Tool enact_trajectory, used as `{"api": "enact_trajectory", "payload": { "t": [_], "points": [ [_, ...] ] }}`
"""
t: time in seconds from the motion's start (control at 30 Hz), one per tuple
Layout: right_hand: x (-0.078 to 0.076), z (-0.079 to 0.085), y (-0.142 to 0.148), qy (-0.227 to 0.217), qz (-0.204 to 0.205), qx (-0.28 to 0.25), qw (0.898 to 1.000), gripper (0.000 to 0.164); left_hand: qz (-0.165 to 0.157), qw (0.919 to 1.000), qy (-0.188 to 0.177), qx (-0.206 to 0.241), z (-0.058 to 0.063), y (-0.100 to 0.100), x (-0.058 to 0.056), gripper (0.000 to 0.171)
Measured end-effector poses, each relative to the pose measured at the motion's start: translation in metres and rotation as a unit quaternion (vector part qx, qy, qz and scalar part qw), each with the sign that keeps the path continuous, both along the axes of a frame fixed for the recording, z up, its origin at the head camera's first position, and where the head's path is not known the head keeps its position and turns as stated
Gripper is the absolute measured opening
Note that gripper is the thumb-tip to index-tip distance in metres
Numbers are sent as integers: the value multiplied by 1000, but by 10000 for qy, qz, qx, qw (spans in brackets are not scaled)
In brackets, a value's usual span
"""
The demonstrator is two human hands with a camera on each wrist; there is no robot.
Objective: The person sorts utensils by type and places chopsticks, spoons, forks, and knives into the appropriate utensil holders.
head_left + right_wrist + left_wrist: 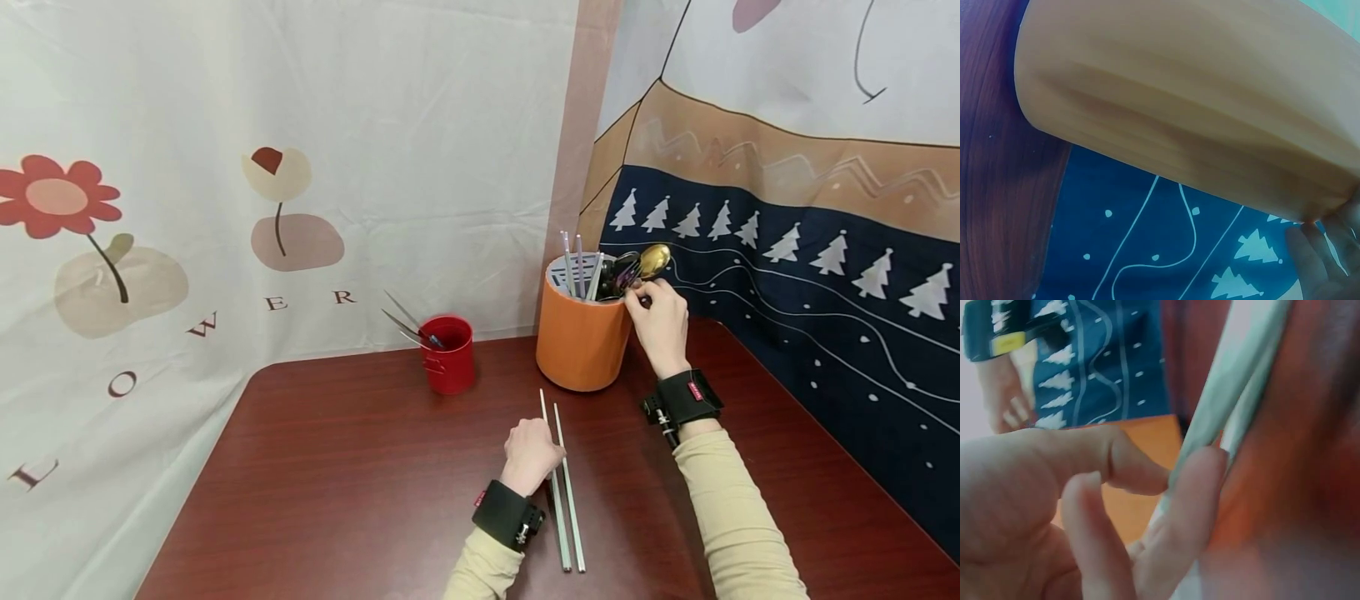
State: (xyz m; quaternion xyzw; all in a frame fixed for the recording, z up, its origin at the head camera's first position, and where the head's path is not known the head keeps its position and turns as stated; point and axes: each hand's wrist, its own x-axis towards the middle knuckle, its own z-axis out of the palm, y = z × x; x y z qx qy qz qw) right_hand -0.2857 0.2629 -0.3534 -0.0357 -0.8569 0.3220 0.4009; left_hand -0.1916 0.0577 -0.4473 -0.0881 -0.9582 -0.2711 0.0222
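My left hand (531,454) pinches a pair of pale green chopsticks (570,517) over the front of the table. In the left wrist view the thumb and a finger meet on the chopsticks (1241,381), which lie close together. My right hand (660,321) grips the rim of an orange utensil holder (581,350) at its right side. Its fingers (1313,253) show blurred at the holder's edge in the right wrist view. Inside the holder stand several light sticks (580,258), dark utensils and a gold spoon (655,260) leaning right.
A small red bucket (450,367) with a few thin metal utensils (405,321) leaning left stands at the table's back edge. The dark red wooden table (337,467) meets a pale printed curtain (420,167) behind and a navy tree-patterned cloth (810,333) at right.
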Motion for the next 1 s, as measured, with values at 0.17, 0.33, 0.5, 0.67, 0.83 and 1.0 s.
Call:
{"api": "enact_trajectory", "payload": {
  "t": [0.17, 0.33, 0.5, 0.67, 0.83, 1.0],
  "points": [
    [-1, 0, 0, 35, -6, -12, 10000, 21, 120, 9986, 318, 396, 18, -9, -2, 20],
    [0, 1, 0, -14, -16, -46, 10000, 22, -4, 9919, 900, 891, 34, -19, 0, 18],
    [0, 1, 0, -51, -22, -48, 10000, 23, -169, 9810, 1385, 1350, 45, -24, 3, 13],
    [0, 0, 0, -50, -20, -42, 10000, 22, -361, 9713, 1756, 1565, 51, -27, 2, 9],
    [0, 0, 1, -64, -11, -56, 10000, 23, -540, 9542, 2247, 1898, 57, -27, 3, 9],
    [0, 0, 0, -61, -28, -34, 10000, 22, -840, 9282, 2767, 2341, 69, -25, 2, 11]
  ]
}}
